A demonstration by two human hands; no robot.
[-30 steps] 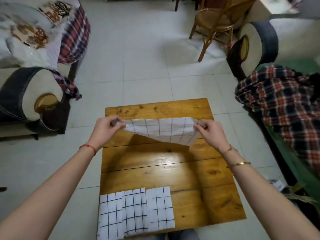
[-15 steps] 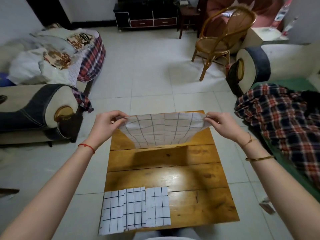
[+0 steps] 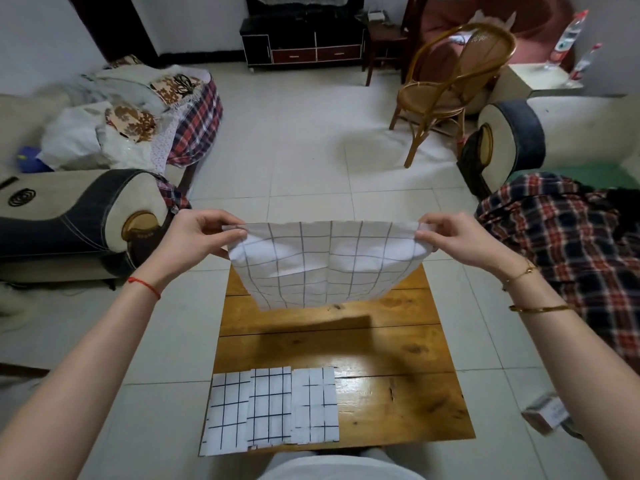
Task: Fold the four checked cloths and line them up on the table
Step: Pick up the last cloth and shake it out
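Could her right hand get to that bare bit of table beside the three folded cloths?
Probably yes: the table right of the folded cloths lies bare, but the right hand and left hand both hold the fourth cloth up.

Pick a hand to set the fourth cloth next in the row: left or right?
Right, probably. The three folded cloths fill the near-left of the table, so the free spot is to their right, on the right hand's side. Both the right and left hand pinch the held cloth, which needs more folding first.
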